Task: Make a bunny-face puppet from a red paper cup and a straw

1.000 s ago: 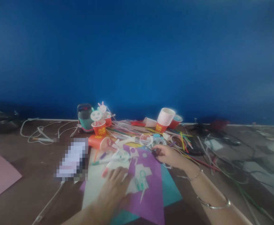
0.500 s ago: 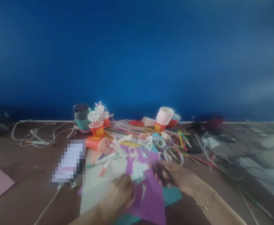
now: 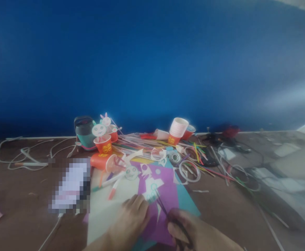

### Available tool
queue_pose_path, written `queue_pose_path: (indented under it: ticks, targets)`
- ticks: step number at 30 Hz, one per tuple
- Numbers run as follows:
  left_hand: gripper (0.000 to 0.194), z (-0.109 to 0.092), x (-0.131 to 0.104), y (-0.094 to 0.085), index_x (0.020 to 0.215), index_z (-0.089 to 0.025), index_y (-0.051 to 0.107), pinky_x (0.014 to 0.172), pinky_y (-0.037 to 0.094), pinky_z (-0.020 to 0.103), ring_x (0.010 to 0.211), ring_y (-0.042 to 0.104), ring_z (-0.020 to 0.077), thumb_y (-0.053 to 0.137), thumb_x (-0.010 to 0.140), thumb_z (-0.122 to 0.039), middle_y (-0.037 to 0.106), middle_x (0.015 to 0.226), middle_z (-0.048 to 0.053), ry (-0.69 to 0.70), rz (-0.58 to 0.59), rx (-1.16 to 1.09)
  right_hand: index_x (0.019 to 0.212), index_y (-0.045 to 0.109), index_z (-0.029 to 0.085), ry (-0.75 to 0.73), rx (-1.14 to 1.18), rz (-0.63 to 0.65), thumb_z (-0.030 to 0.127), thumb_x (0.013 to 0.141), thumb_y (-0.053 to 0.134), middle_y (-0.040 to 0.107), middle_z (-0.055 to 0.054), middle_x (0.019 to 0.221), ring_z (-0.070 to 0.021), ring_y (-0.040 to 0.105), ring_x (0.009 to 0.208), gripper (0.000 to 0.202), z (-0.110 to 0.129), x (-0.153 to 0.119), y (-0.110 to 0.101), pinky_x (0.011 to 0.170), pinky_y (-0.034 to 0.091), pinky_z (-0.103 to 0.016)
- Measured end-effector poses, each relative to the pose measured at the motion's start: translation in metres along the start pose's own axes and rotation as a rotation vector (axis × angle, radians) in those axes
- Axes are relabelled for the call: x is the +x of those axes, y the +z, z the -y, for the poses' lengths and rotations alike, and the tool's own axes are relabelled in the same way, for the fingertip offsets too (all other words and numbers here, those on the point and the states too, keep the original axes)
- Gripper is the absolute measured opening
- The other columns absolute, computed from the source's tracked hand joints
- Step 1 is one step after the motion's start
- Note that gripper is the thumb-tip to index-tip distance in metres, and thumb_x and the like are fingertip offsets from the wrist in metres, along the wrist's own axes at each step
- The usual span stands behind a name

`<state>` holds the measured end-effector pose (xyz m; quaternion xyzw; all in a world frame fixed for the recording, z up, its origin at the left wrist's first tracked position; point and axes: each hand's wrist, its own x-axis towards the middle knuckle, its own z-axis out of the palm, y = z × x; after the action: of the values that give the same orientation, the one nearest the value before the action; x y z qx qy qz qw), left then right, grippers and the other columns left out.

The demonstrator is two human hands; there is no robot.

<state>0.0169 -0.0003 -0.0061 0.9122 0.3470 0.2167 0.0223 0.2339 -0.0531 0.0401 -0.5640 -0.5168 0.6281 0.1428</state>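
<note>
My right hand (image 3: 191, 228) grips dark-handled scissors (image 3: 162, 205), whose blades point up and left at a white paper piece (image 3: 150, 188) with green drawn shapes. My left hand (image 3: 131, 216) is closed, its fingertips at the lower left edge of that paper piece. Beneath both hands lie a purple sheet (image 3: 165, 223), a pale sheet (image 3: 100, 212) and a teal sheet (image 3: 187, 202). A round paper face (image 3: 131, 172) and a red-capped marker (image 3: 115, 187) lie just beyond my left hand.
An orange paper cup (image 3: 100, 162) lies on its side, near upright cups with paper rabbits (image 3: 99, 129). A cup stack (image 3: 178, 130), a tape roll (image 3: 175, 157) and coloured pipe cleaners spread behind. A blurred-out phone (image 3: 70, 184) lies left; cables (image 3: 24, 157) run across the table.
My right hand with the scissors has come nearer and lower, turning the blades toward the white paper piece. My left hand has barely moved. The view has shifted slightly.
</note>
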Motion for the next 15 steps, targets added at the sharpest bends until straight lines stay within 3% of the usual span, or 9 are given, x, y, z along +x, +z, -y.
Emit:
queue_pose_path:
  ticks: [3, 6, 15]
  targets:
    - [0.021, 0.001, 0.001, -0.001, 0.08, -0.021, 0.046, 0.056, 0.04, 0.03, 0.066, 0.055, 0.0185, 0.048, 0.082, -0.001, 0.056, 0.075, 0.0, -0.006, -0.006, -0.022, 0.083, 0.048, 0.017, 0.059, 0.063, 0.017, 0.067, 0.075, 0.06, 0.049, 0.005, 0.061, -0.009, 0.056, 0.046, 0.052, 0.012, 0.024, 0.008, 0.038, 0.041, -0.016]
    - [0.021, 0.002, 0.001, -0.001, 0.083, -0.021, 0.047, 0.058, 0.04, 0.03, 0.068, 0.055, 0.0187, 0.05, 0.08, 0.0, 0.057, 0.078, 0.0, -0.014, 0.02, -0.057, 0.083, 0.049, 0.016, 0.038, 0.084, -0.058, 0.07, 0.071, 0.061, 0.048, 0.005, 0.063, -0.0085, 0.054, 0.045, 0.056, 0.013, 0.036, 0.011, 0.035, 0.041, -0.016]
    - [0.025, 0.002, -0.001, 0.003, 0.08, -0.021, 0.045, 0.058, 0.038, 0.029, 0.069, 0.054, 0.0182, 0.049, 0.078, 0.003, 0.055, 0.078, -0.001, -0.029, 0.051, -0.03, 0.077, 0.048, 0.018, 0.036, 0.057, -0.156, 0.06, 0.075, 0.062, 0.046, 0.007, 0.057, -0.0104, 0.055, 0.039, 0.045, 0.007, 0.035, 0.016, 0.03, 0.032, -0.017]
